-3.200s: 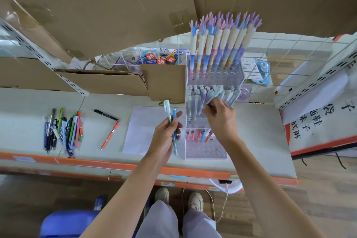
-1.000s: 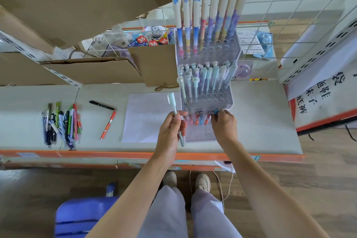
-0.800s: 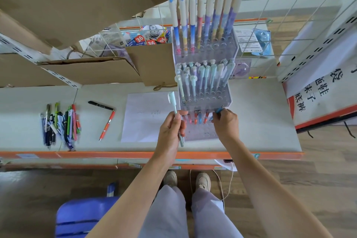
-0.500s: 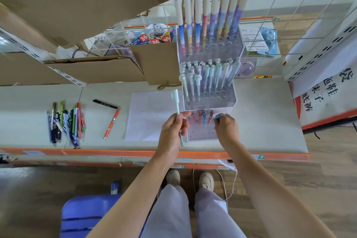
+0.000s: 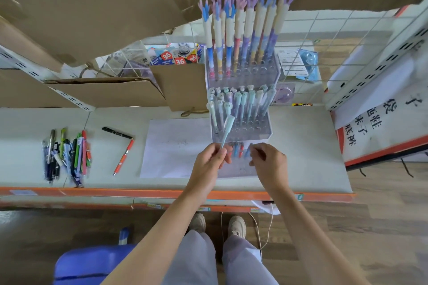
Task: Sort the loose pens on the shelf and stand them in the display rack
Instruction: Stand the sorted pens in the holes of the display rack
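From the head view, your left hand (image 5: 209,161) pinches a light blue pen (image 5: 227,127) between thumb and fingers, its cap tilted up over the clear rack (image 5: 240,127) on the shelf (image 5: 308,146). Your right hand (image 5: 268,164) hovers at the rack's low front row, fingers loosely curled, holding nothing. Loose pens (image 5: 66,152) lie far left.

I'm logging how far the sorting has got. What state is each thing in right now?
left hand: holding a teal pen, tip up
right hand: fingers at the rack's lowest row; whether it grips anything is unclear
display rack: upright, partly filled
loose pens: heaped flat on the shelf
orange pen: lying flat
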